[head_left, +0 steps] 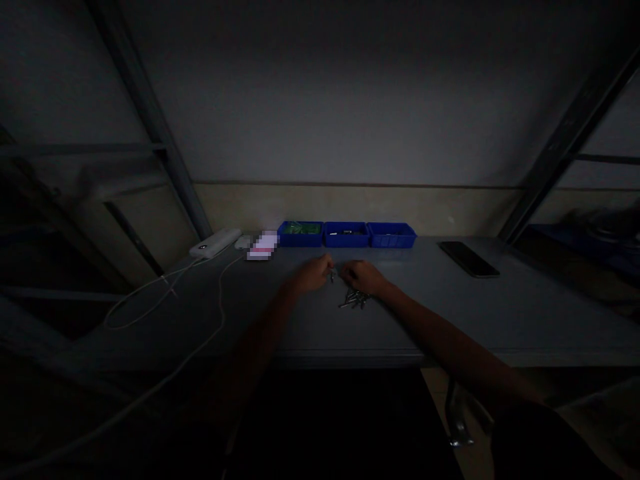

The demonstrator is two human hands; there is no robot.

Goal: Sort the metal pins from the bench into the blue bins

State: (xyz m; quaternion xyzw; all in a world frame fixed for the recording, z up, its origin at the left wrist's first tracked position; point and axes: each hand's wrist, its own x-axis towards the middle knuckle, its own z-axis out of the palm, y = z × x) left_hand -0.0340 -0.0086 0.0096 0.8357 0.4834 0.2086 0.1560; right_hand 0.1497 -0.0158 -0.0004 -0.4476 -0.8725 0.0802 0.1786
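Note:
My left hand (315, 273) is closed just above the grey table, fingers pressed together. Small shiny metal pieces (333, 275) show at its fingertips; they look like screws, but the dim light hides their exact kind. To the right, my right hand (364, 275) curls with bent fingers at the far side of a loose pile of slim, screw-like metal pieces (354, 299). What its fingers hold, if anything, is hidden. A narrow gap separates the two hands.
Three blue bins stand along the back: one with green contents (300, 242), a middle one (347, 241) and a right one (393, 240), both with small parts. A dark phone (469, 259) lies right. A lit phone (262, 247), white power bank (215, 244) and cable (221, 307) lie left.

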